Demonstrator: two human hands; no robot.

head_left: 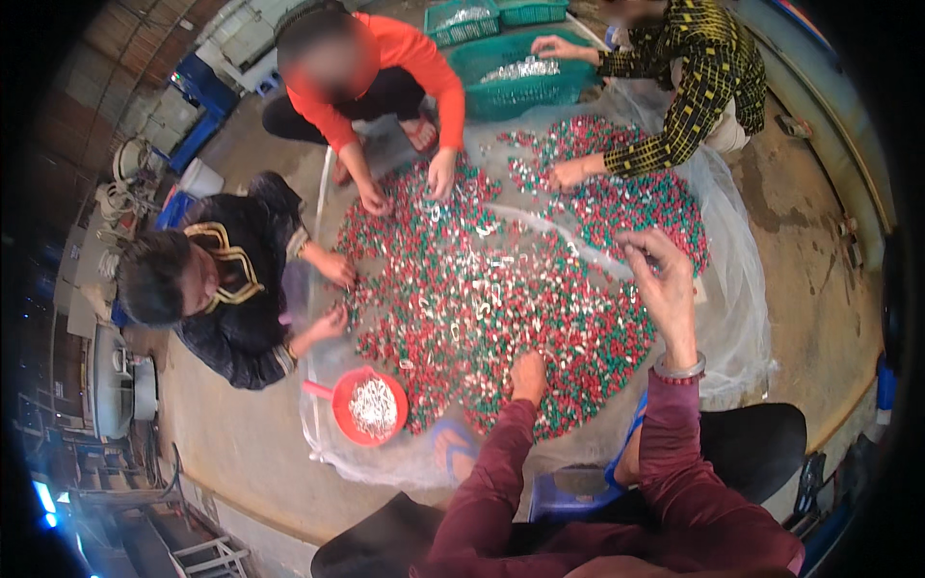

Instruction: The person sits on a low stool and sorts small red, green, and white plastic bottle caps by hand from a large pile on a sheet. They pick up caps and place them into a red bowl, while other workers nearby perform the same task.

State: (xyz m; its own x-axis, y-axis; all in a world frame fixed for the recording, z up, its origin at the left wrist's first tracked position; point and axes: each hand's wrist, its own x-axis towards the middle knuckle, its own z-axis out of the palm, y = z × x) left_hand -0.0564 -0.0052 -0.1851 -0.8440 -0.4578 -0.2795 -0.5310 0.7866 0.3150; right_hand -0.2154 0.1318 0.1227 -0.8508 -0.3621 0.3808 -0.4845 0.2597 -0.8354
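Observation:
A wide pile of small red, green and white pieces (462, 318) lies spread over a translucent sheet. My left hand (528, 378) is down in the near part of this pile, closed, with its fingertips hidden among the pieces. Above the pile's right side I hold up my right hand (667, 289), a bracelet at its wrist. Its thumb and forefinger come together in a pinch, and anything between them is too small to make out. Pale loop-shaped pieces (485, 310) are scattered among the coloured ones.
A red handled basin (339, 403) of silvery-white pieces stands near left. Three people sit around the pile: one at left (226, 289), one in orange (409, 58), one in a checked top (699, 91). Behind are green baskets (482, 99). The translucent sheet (737, 299) extends right.

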